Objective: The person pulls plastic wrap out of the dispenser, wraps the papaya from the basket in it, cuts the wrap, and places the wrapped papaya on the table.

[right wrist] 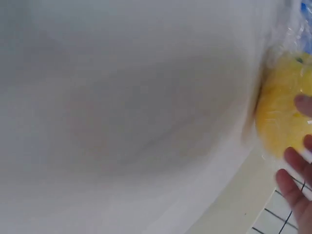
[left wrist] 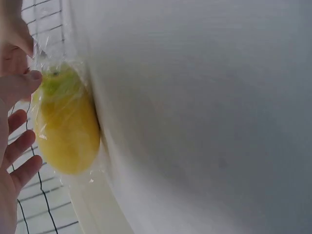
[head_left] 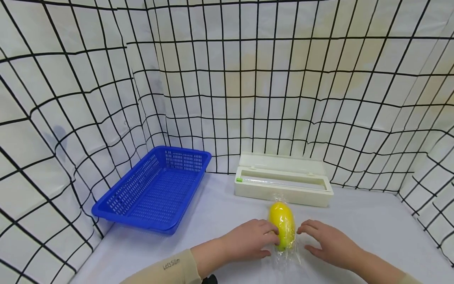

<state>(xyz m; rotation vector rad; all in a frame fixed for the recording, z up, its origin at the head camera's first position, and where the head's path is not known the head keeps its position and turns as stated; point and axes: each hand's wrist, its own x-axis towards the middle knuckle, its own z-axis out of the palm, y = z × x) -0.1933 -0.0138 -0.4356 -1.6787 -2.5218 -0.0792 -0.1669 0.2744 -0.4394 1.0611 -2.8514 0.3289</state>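
Observation:
A yellow oval fruit [head_left: 282, 221], mango-like with a green end, lies on the white table wrapped in clear plastic film [head_left: 283, 258]. The film's loose ends stick out beyond both ends of the fruit. My left hand [head_left: 248, 241] is at the fruit's left side, its fingertips at the film, fingers loosely bent and not gripping. On the other side, my right hand [head_left: 328, 242] is held just off the fruit with fingers spread and relaxed. In the left wrist view, the thumb [left wrist: 22, 87] is by the fruit's [left wrist: 68, 131] green end.
Behind the fruit stands a long cream film box [head_left: 281, 197] with its lid raised and a roll of film [head_left: 280, 182] inside. A blue plastic basket [head_left: 166, 197] sits on the left of the table [head_left: 369, 221]. Black wire grid panels [head_left: 255, 71] backed with white sheeting surround the table.

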